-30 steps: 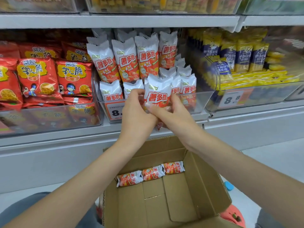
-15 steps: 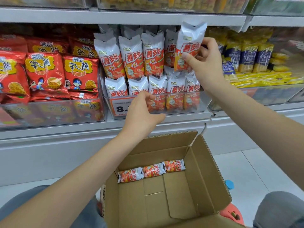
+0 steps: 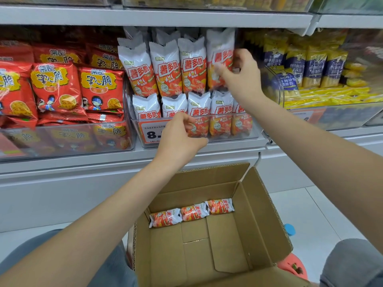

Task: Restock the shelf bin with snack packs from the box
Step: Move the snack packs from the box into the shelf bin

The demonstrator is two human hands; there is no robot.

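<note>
In the clear bin (image 3: 253, 132) on the middle shelf, we see two tiers of white-and-orange packs: a lower row behind the front wall and an upper row standing on it. The right hand (image 3: 241, 76) is at the right end of that upper row, its fingers and thumb curled round a pack (image 3: 219, 59) that stands upright next to its neighbours; this pack is blurred, so we cannot tell whether it is fully seated. The left hand (image 3: 182, 134) hovers at the bin's front wall, by the price tag (image 3: 150, 132), with fingers loosely curled and nothing in them; whether it touches the wall we cannot tell.

Below, the box (image 3: 261, 220) sits open on the floor, nearly empty. Three packs (image 3: 191, 213) lie in a line against its far wall, touching end to end.

We judge the job close to done: the bin looks nearly full across both tiers, and only these three remain to move. Room for them appears tight, perhaps behind or on top of the upper row, though the back of the bin is hidden from us.
</note>
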